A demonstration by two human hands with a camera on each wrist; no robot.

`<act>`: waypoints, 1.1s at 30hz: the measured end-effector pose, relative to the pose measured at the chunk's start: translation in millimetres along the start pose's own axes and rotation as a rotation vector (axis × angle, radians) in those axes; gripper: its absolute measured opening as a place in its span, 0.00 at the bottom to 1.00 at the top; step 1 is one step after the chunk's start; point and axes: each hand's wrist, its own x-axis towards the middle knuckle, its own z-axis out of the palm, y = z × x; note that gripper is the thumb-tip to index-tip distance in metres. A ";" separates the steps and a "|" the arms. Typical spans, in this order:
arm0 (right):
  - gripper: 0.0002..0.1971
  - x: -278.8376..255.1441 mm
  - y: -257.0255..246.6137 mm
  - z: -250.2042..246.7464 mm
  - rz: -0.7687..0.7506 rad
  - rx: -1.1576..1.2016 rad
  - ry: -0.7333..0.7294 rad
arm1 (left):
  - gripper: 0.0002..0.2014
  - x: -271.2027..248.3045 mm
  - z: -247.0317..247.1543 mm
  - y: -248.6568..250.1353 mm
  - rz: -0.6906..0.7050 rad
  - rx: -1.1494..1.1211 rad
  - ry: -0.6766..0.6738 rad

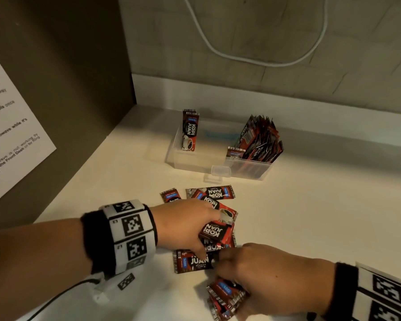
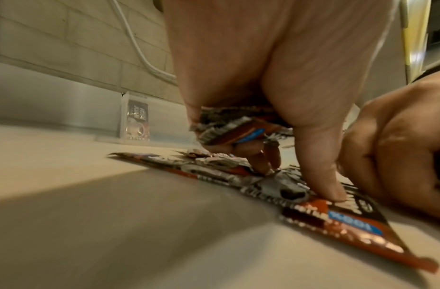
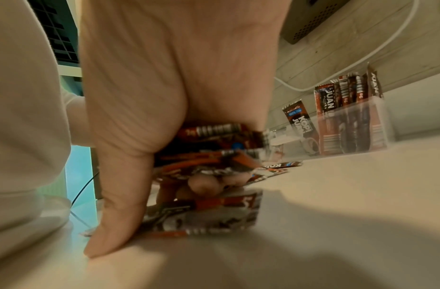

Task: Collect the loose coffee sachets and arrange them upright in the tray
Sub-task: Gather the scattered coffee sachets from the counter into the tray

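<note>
Red-and-black coffee sachets lie loose on the white counter [image 1: 310, 228], among them one [image 1: 170, 195] at the far left, one [image 1: 215, 192] in front of the tray and one [image 1: 190, 261] between my hands. My left hand [image 1: 202, 230] grips a small bunch of sachets [image 2: 233, 129] in its curled fingers, and its thumb presses a flat sachet [image 2: 337, 215]. My right hand [image 1: 236, 283] grips a stack of sachets [image 3: 214, 148] edge-down on the counter. The clear plastic tray [image 1: 195, 162] holds upright sachets [image 1: 190, 130] at its left end and a leaning bunch [image 1: 259, 140] at its right.
A dark cabinet side [image 1: 67, 89] with a printed notice [image 1: 7, 126] rises on the left. A white cable [image 1: 264, 61] hangs on the tiled back wall. A thin black cable [image 1: 63, 295] runs from my left wristband.
</note>
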 end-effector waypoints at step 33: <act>0.24 38.2 -1.1 -75.2 -0.015 1.026 1.120 | 0.40 7.9 -42.4 14.4 0.106 -1.123 0.420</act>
